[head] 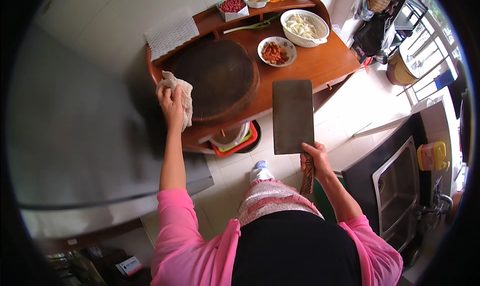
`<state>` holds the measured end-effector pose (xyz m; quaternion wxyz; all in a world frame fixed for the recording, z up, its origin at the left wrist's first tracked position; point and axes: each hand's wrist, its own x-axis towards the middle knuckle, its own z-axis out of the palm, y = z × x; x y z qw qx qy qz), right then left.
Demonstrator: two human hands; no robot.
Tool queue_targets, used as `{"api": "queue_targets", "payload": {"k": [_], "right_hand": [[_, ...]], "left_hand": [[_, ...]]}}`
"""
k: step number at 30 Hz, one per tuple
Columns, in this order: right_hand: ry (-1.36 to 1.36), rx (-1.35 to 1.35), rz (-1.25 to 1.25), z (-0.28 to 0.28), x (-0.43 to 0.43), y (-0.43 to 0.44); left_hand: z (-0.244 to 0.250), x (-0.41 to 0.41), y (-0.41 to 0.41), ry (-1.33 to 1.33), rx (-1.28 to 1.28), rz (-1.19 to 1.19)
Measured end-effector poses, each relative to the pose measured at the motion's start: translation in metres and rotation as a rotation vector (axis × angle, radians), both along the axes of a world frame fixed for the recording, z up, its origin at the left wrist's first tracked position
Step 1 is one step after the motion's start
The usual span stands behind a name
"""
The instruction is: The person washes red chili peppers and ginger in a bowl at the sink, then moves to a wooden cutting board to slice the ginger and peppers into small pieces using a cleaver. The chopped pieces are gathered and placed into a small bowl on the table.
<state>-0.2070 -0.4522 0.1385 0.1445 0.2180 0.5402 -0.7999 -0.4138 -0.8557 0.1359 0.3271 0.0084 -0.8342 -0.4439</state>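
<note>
My right hand [318,159] grips the wrapped handle of a broad cleaver [293,115], its dark rectangular blade raised over the floor by the desk's front edge. A crumpled off-white cloth [186,98] is held in my left hand [171,104], with the fingers bent over its top. That cloth is at the left rim of a thick round wooden chopping block [221,80]; whether it touches the block I cannot tell. The block's dark top carries no food. It stands on a reddish-brown wooden desk [318,67].
Behind the block lie a scallion [249,26], a bowl of red chopped food [275,53] and a white colander [313,38] of pale cut vegetables. A box of red beans [232,7] sits on the shelf. The steel sink [397,188] is at right, a grey refrigerator-like surface [82,136] at left.
</note>
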Motion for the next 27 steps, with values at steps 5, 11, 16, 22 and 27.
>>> {"api": "queue_targets", "payload": {"k": [5, 11, 16, 22, 27], "right_hand": [[-0.085, -0.010, -0.021, -0.001, -0.040, -0.036], [-0.162, 0.017, -0.041, 0.001, -0.056, -0.055], [-0.163, 0.048, -0.018, -0.001, -0.060, -0.060], [-0.168, 0.078, -0.002, 0.004, -0.058, -0.051], [-0.166, 0.083, 0.051, 0.007, -0.061, -0.051]], "left_hand": [[-0.052, -0.109, -0.035, -0.208, -0.361, -0.084], [-0.033, -0.104, 0.052, -0.259, -0.503, -0.123], [-0.030, -0.051, 0.154, 0.067, -0.753, -0.337], [-0.027, -0.163, 0.060, -0.250, -0.483, -0.154], [-0.029, -0.232, 0.048, -0.268, -0.520, 0.164]]}}
